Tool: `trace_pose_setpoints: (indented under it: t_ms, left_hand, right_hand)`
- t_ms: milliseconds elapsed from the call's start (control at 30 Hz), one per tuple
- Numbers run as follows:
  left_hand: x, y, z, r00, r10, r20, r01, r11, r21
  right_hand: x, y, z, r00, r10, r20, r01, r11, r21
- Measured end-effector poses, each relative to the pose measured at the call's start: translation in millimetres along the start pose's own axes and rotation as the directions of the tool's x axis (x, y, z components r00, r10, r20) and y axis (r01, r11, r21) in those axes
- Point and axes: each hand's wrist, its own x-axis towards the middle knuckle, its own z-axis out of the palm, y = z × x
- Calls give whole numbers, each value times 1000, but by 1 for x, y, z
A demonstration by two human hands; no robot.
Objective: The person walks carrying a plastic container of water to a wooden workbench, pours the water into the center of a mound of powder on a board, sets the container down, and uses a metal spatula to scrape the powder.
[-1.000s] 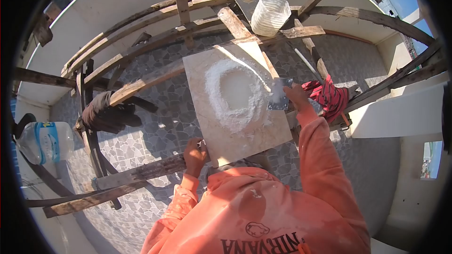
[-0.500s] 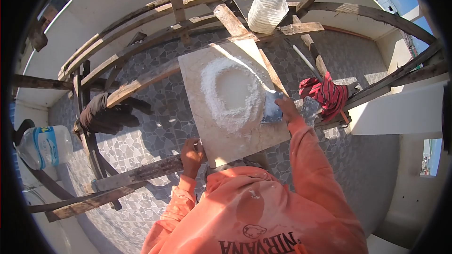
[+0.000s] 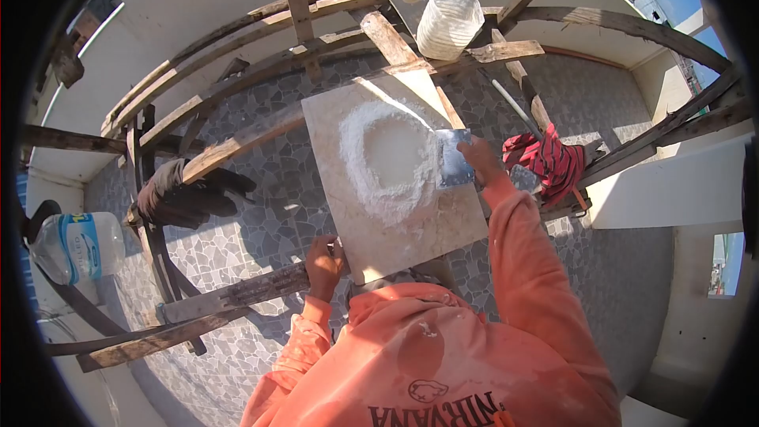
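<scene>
A square beige tile (image 3: 379,249) lies across wooden planks in front of me. On it sits a ring of white powder (image 3: 357,166) around a pool of whitish liquid (image 3: 393,154). My right hand (image 3: 481,160) is closed on a wide flat metal scraper (image 3: 454,160), its blade against the right side of the ring. At the tile's lower left edge, my left hand (image 3: 322,262) has its fingers curled together. Whatever is between those fingers is hidden.
Wooden scaffold beams (image 3: 245,154) surround the tile. A white ribbed container (image 3: 449,24) stands beyond it. Dark cloth (image 3: 186,194) hangs at left, near a clear plastic jug (image 3: 77,247). Red striped cloth (image 3: 545,160) lies at right. Stone-patterned floor (image 3: 277,213) shows below.
My right hand has moved the scraper a little up and away from me along the ring's right side. My left hand has stayed at the tile's edge.
</scene>
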Motion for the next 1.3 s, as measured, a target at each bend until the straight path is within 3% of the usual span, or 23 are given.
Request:
trace_pose_setpoints:
  t_ms: [67, 167, 267, 367, 467, 567, 667, 767, 833, 967, 1000, 1100, 1200, 1300]
  left_hand:
    - [-1, -4, 2, 1000, 11, -6, -11, 1000, 6]
    - [-1, -4, 1, 1000, 24, -6, -24, 1000, 2]
    - [0, -1, 0, 1000, 28, -10, -28, 1000, -1]
    - [-1, -2, 0, 999, 40, -17, -41, 999, -7]
    - [-2, -7, 2, 998, 49, -30, -50, 999, -14]
    - [-1, -3, 1, 999, 24, -37, -24, 1000, -18]
    - [-2, -2, 1, 1000, -13, -25, 13, 1000, -9]
    - [-2, -3, 2, 999, -33, -26, 32, 999, -11]
    - [-2, -2, 2, 999, -21, -39, 21, 1000, 1]
    - [-3, -1, 3, 998, -25, -58, 31, 995, 90]
    - [-4, -2, 6, 997, -41, -65, 47, 994, 102]
    - [-2, 5, 5, 995, -45, -86, 59, 985, 164]
    - [-2, 10, 5, 991, -100, -87, 113, 981, 160]
    - [-1, 12, 7, 983, -148, -106, 163, 974, 158]
  right_hand:
    - [5, -13, 3, 997, -65, -30, 59, 983, -173]
    - [-11, -59, 7, 998, -54, 40, 62, 972, -227]
    - [7, -53, 20, 991, -131, 23, 121, 819, -560]
    - [-4, -77, 19, 992, -127, -10, 103, 842, -530]
    - [8, -53, 0, 988, -151, -28, 128, 909, -397]
    - [32, 21, -30, 998, -16, -64, -4, 956, -295]
    - [-17, 1, -49, 994, 107, 5, -106, 990, -91]
    - [-8, 38, -50, 1000, 26, 3, -25, 998, -59]
    - [0, 39, -44, 998, 54, 29, -55, 998, 21]
    - [53, 70, -32, 996, 50, 73, -49, 999, -12]
    - [67, 77, -25, 994, 44, 101, -55, 993, 104]
    - [62, 29, -27, 979, -4, 204, -13, 997, 82]
    - [98, 56, -14, 949, -82, 303, 22, 980, 197]
    - [110, 59, -4, 970, -92, 224, 75, 994, 80]
